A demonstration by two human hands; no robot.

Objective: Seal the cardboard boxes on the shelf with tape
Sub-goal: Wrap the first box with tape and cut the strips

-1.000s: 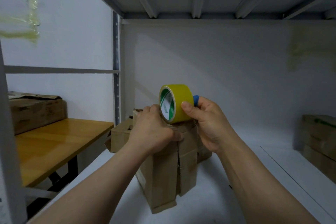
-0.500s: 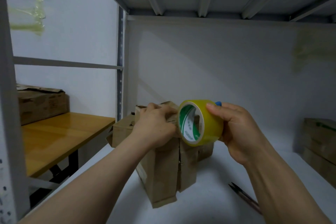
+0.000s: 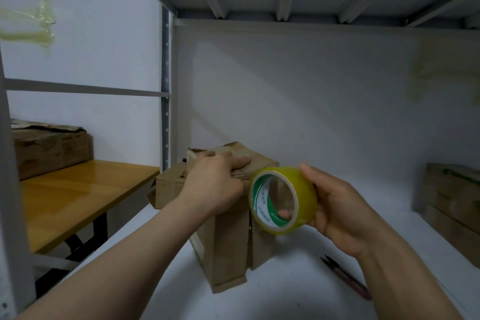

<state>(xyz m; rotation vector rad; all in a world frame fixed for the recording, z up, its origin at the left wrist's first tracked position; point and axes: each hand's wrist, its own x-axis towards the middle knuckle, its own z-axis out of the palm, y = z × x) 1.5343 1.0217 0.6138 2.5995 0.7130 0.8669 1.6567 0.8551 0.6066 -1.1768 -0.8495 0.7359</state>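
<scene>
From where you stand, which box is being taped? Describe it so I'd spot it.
Look at the white shelf, toward its back left corner. There stands a cardboard box. Unlike the far-right boxes and the box on the wooden table, it has the left hand pressing its top and the yellow tape roll beside it.

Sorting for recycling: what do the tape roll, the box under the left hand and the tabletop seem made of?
The tape roll: glossy, translucent yellowish plastic film on a white, green-printed core, probably cardboard. The box: matte brown cardboard, with creased flaps. The tabletop: orange-brown wood or wood-look laminate, glossy, since it reflects light.
</scene>
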